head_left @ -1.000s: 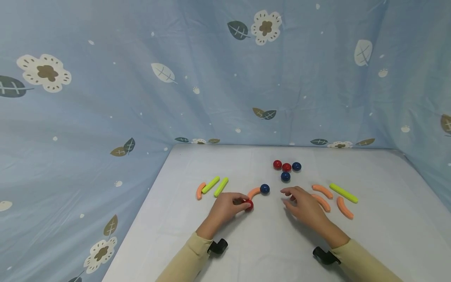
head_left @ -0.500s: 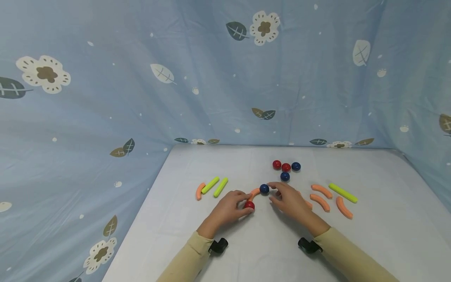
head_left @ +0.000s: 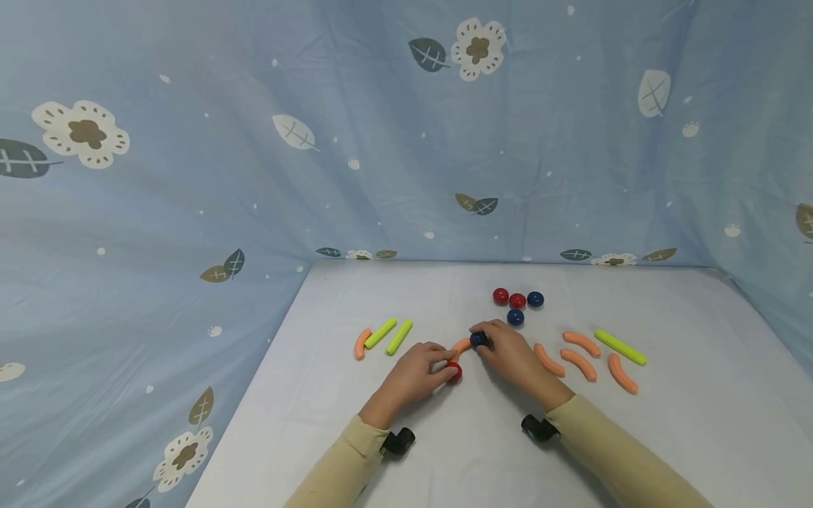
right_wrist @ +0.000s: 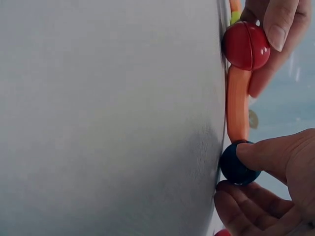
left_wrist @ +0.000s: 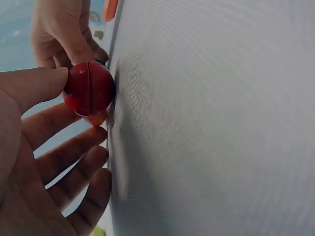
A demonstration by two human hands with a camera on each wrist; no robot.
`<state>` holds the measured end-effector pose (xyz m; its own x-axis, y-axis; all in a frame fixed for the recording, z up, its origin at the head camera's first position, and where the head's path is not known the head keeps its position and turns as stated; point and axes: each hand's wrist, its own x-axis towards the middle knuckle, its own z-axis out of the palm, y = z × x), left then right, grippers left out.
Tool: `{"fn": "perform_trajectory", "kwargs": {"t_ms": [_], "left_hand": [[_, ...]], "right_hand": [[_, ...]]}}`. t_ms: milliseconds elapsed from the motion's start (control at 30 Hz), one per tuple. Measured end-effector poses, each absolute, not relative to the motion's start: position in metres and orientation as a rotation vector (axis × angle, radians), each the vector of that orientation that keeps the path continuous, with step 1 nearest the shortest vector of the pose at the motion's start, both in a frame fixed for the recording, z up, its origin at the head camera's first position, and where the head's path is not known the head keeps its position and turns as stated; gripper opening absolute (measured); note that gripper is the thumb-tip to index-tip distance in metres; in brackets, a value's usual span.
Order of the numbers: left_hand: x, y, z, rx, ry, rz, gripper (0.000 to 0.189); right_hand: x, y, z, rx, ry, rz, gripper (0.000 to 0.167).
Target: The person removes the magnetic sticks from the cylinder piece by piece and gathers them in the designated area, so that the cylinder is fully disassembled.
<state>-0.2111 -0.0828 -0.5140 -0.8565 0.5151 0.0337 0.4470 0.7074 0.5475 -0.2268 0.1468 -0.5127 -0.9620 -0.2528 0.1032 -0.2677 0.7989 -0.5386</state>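
My left hand (head_left: 414,372) holds a red ball (head_left: 454,374) with its thumb against the near side; in the left wrist view the other fingers fan out, slightly bent. A seam runs round this red ball (left_wrist: 88,88). Between thumb and fingers, my right hand (head_left: 510,356) pinches a blue ball (head_left: 478,340). A curved orange stick (right_wrist: 238,103) spans from the red ball to the blue ball (right_wrist: 238,164), touching both in the right wrist view. Fingers partly cover the stick in the head view. All three pieces are low on the white tabletop.
Two red balls (head_left: 517,301) and two blue balls (head_left: 516,317) cluster farther back. Several orange curved sticks (head_left: 579,365) and a long green stick (head_left: 620,347) lie to the right. Left are two green sticks (head_left: 399,337) and one orange curved stick (head_left: 363,343). A patterned blue curtain surrounds the table.
My right hand has moved left from beside the orange sticks and now pinches the blue ball. My left hand stays at the red ball, its fingers shifted slightly; the ball sits a little farther right.
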Motion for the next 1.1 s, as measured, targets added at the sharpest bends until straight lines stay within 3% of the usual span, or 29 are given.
{"fn": "perform_trajectory", "kwargs": {"t_ms": [1100], "left_hand": [[-0.211,-0.079,-0.518,0.736,2.815,0.839,0.037]], "right_hand": [[-0.274,0.169,-0.51,0.397,-2.827,0.411,0.035]]}}
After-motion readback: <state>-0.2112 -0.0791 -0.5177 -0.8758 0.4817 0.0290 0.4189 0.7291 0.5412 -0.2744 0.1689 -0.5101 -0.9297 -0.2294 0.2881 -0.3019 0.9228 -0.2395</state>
